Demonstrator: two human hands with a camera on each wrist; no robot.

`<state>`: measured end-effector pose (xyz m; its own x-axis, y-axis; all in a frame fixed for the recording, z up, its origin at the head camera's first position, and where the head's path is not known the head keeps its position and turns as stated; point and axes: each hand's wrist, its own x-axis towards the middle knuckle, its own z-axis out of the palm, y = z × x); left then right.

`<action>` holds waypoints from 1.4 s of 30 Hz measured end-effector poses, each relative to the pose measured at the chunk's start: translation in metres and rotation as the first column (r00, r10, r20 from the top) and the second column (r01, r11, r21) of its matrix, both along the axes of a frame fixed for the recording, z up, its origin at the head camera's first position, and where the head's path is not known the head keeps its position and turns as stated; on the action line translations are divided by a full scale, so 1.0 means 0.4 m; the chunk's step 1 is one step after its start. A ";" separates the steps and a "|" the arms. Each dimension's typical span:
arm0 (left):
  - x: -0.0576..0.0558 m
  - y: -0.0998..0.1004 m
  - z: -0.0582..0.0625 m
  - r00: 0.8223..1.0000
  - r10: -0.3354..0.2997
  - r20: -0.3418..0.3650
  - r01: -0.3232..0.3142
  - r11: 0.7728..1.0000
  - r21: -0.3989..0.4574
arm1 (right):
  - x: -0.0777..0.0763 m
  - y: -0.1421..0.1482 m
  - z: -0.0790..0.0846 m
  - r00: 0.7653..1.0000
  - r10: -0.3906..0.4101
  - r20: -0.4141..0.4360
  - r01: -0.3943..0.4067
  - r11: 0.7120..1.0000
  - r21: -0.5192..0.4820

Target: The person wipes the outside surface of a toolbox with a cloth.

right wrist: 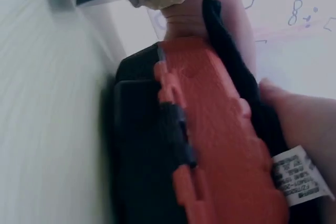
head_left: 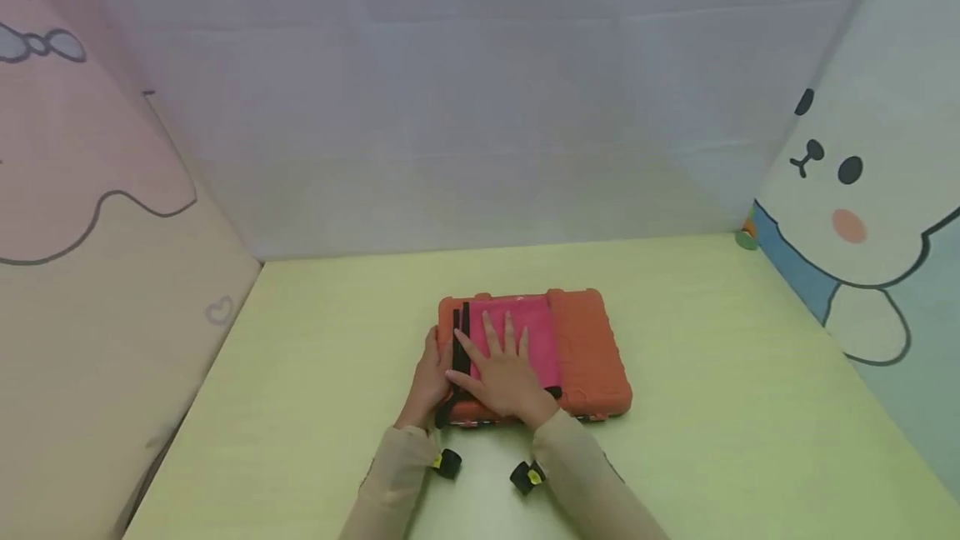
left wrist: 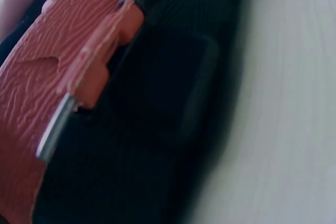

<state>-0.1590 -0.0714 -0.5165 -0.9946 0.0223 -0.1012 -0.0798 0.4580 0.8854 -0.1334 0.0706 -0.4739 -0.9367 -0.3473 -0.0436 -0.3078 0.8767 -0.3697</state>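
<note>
As fingers (head_left: 510, 335) touch pouch (head_left: 542, 336), table (head_left: 337, 340) beyond case (head_left: 592, 348) edges

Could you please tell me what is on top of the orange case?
A pink item with black bands, and the right hand spread on it. Whatever lies beneath them is hidden.

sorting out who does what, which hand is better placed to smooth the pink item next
Probably the right hand: it lies with spread fingers on the pink item, while the left hand is at the left edge of the orange case.
</note>
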 end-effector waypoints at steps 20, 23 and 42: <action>-0.005 0.000 0.020 1.000 -0.022 0.020 0.022 0.999 -0.024 | 0.006 0.206 -0.003 0.957 -0.287 -0.041 0.289 0.955 0.063; -0.005 -0.001 0.018 1.000 -0.009 0.028 0.009 1.000 -0.020 | 0.006 0.227 -0.002 0.941 -0.336 -0.027 0.337 0.940 0.053; -0.010 -0.003 0.002 1.000 0.021 0.022 -0.020 0.999 -0.027 | 0.006 0.071 0.010 0.956 -0.294 0.000 0.294 0.954 0.063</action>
<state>-0.1629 -0.0725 -0.5157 -0.9924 -0.0008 -0.1234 -0.1086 0.4800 0.8705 -0.1311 0.0991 -0.4700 -0.9965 -0.0528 -0.0649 -0.0299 0.9491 -0.3135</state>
